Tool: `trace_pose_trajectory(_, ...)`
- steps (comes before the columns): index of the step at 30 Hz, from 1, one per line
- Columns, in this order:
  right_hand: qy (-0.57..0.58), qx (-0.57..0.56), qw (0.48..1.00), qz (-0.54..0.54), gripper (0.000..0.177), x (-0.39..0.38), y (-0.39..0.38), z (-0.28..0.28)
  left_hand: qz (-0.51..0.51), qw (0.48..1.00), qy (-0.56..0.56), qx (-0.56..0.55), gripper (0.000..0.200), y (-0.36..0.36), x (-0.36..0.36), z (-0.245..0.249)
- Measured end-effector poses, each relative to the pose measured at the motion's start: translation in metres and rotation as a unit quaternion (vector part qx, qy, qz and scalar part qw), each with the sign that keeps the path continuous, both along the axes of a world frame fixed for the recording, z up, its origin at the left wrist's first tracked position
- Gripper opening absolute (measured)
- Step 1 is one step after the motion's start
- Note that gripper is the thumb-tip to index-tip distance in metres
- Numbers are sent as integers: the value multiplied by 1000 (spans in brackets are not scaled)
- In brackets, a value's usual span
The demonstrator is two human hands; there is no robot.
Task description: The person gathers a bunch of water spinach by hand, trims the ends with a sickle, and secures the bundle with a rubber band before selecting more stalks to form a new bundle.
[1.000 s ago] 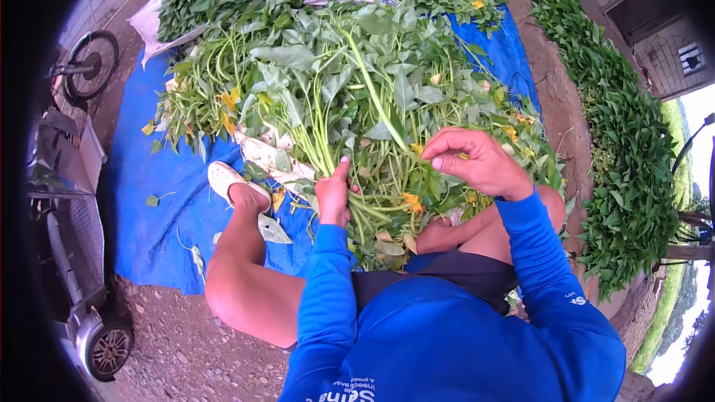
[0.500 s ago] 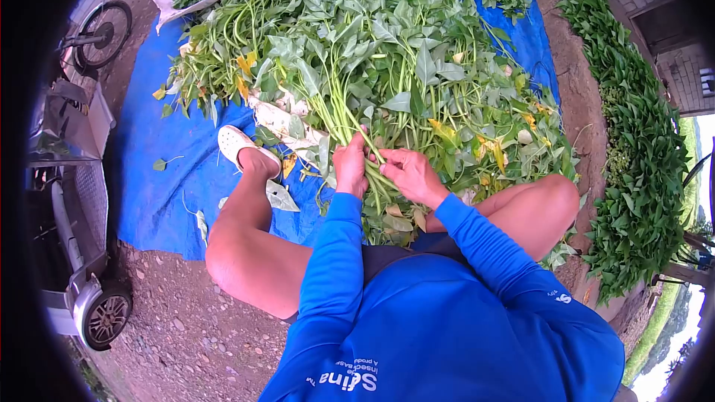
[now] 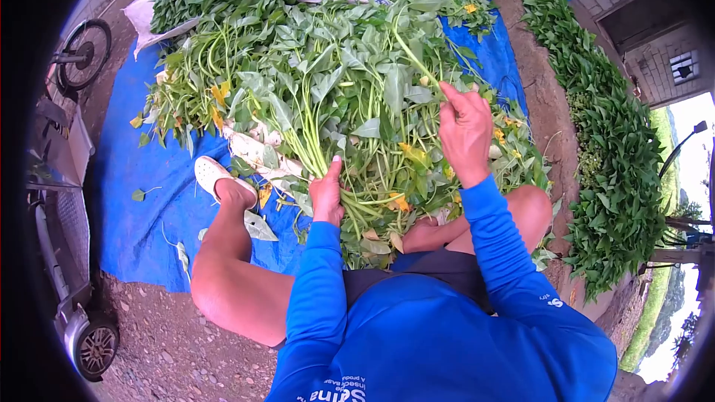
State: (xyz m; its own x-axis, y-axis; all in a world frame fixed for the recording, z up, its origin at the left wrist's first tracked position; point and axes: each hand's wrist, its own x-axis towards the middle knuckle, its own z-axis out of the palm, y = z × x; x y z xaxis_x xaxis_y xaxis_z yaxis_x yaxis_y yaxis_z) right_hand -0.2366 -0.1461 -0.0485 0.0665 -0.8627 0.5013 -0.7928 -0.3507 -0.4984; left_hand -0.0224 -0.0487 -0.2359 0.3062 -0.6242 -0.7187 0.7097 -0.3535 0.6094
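Bunch of leafy stems (image 3: 304, 134), rising toward eleven o'clock from my left hand (image 3: 326, 195), which grips it: likely light, crisp, bruisable; best held by the lower stalks (image 3: 316, 160). Single stem (image 3: 413, 53), one o'clock, pinched in my right hand (image 3: 465, 130). Blue tarp (image 3: 141, 223), nine o'clock.

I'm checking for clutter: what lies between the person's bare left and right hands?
In the head view, tangled green leafy stems and some yellow leaves lie between left hand and right hand.
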Motion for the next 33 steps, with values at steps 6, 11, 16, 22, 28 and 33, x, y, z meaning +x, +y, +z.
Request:
trace_pose_trajectory(6,10,116,987,107,32,56,20,-87,-48,999,20,11,60,6,6,-8)
trace_pose_trajectory(11,-79,357,910,193,34,83,95,-167,20,977,206,-47,70,14,5,-56)
trace_pose_trajectory(16,-119,348,902,226,32,89,119,-186,29,994,96,-31,51,22,-4,-72)
trace_pose_trajectory(22,-266,364,892,-28,23,48,43,-195,48,998,-1,39,27,23,27,0)
trace_pose_trajectory(28,-65,422,886,-179,22,-25,-47,-276,42,999,-22,-27,26,16,46,47)
trace_pose_trajectory(33,-23,392,902,-182,12,-18,-55,-289,25,1000,9,-3,22,11,30,45)
